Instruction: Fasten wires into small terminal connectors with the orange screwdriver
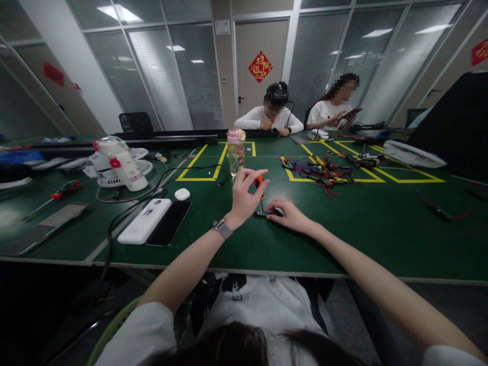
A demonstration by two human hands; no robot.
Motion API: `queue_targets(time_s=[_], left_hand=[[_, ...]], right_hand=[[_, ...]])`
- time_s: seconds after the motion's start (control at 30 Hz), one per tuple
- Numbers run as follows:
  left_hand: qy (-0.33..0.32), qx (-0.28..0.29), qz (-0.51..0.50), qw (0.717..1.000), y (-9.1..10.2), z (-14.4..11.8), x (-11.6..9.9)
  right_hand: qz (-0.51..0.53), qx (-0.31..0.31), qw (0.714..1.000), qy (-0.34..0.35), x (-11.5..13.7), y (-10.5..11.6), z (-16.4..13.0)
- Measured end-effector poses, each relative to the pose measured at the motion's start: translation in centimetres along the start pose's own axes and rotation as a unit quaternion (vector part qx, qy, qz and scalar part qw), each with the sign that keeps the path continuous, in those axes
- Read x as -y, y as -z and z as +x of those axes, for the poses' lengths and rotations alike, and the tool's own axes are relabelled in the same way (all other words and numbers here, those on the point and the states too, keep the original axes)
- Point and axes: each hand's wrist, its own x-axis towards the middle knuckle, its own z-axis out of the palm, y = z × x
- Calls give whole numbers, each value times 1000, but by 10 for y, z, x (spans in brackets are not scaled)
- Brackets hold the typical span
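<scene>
My left hand [246, 198] is raised over the table with its thumb and forefinger curved around the handle of an orange-and-black screwdriver [260, 181]. The screwdriver stands nearly upright, its thin shaft pointing down at a small green circuit board [261, 214] on the table. My right hand [287, 215] rests on the tabletop, fingertips closed on the board's right end. A dark piece [279, 211] shows between its fingers; I cannot make out what it is. Beyond, to the right, lies a tangled pile of circuit boards with red and blue wires [320, 170].
A pink-lidded bottle [236, 155] stands just beyond my left hand. To the left are a white power bank [145, 221], a black phone [169, 223], a white earphone case [182, 194], and a red screwdriver [64, 190]. One wired board [444, 212] lies right. Two people sit opposite.
</scene>
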Motion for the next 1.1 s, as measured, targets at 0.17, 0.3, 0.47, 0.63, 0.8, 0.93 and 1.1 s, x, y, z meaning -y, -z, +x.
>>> queue_targets(time_s=[0.17,0.3,0.47,0.63,0.8,0.93,1.1], left_hand=[[-5,3,-9,1000,1,-1,-1],[5,27,-32,999,1,-1,-2],[7,8,-22,1000,1,0,-1],[-10,-3,-3,1000,1,0,-1],[1,33,-28,999,2,-1,-4],[7,24,-23,999,2,0,-3],[-8,-6,3,1000,0,-1,-1]], right_hand=[[-6,2,1000,-5,1,1,0],[-7,3,1000,-3,2,1,0],[-4,-2,1000,0,2,0,0],[0,-1,1000,-1,2,0,-1],[-1,-3,1000,4,1,1,0],[-8,-1,1000,0,1,0,0],[-6,2,1000,-4,1,0,0]])
